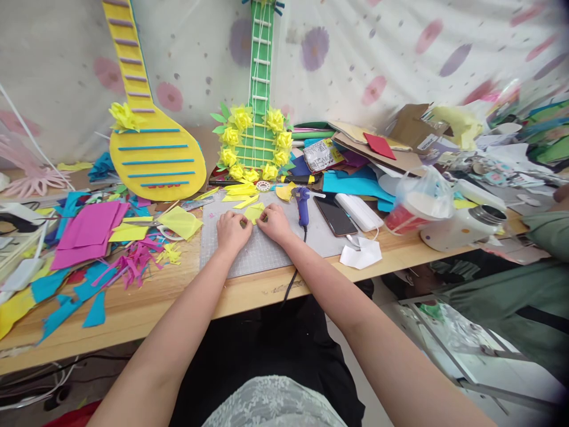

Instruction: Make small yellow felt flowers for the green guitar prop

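Between my two hands is a small yellow paper piece, low over the grey cutting mat. My left hand pinches its left side with curled fingers. The fingers of my right hand close on its right side. Just beyond lie several yellow paper strips and a small white wheel-like disc. A purple glue gun stands right of my right hand, its black cord running off the table's front edge.
Behind the mat stand a green paper guitar with yellow flowers and a yellow paper lute. Scissors and paper scraps lie left. A phone, a bagged cup and a white bottle stand right. A person's sleeve shows far right.
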